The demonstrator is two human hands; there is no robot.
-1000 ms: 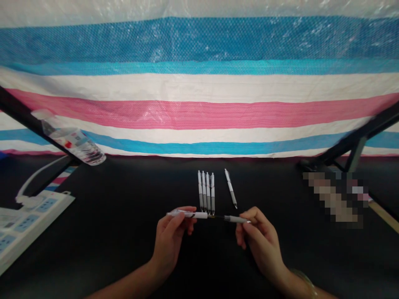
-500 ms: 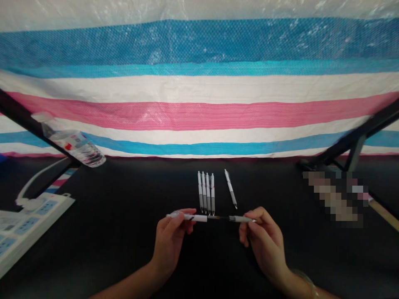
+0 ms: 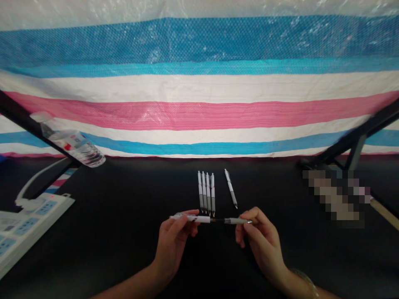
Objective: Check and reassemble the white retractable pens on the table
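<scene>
Between my hands a white and grey pen is held level in two parts, with a dark refill (image 3: 217,220) showing in the gap. My left hand (image 3: 175,238) pinches the white pen barrel (image 3: 203,219) with thumb and fingers. At the other end, my right hand (image 3: 261,236) grips the grey front section (image 3: 233,221) near its metal tip. Just beyond, several white and grey pens (image 3: 206,191) lie side by side, tips toward me. A single similar pen (image 3: 230,189) rests apart to their right, slightly slanted.
On the black table (image 3: 124,199), a white power strip (image 3: 34,224) with a plugged cable lies at left. A clear water bottle (image 3: 77,145) leans behind a black bar at back left. A striped plastic sheet (image 3: 199,116) hangs behind. One patch at right is pixelated.
The gap between the barrel and the grey section has become narrower. My right hand has moved left, and my left hand has shifted slightly right. The lying pens have stayed put.
</scene>
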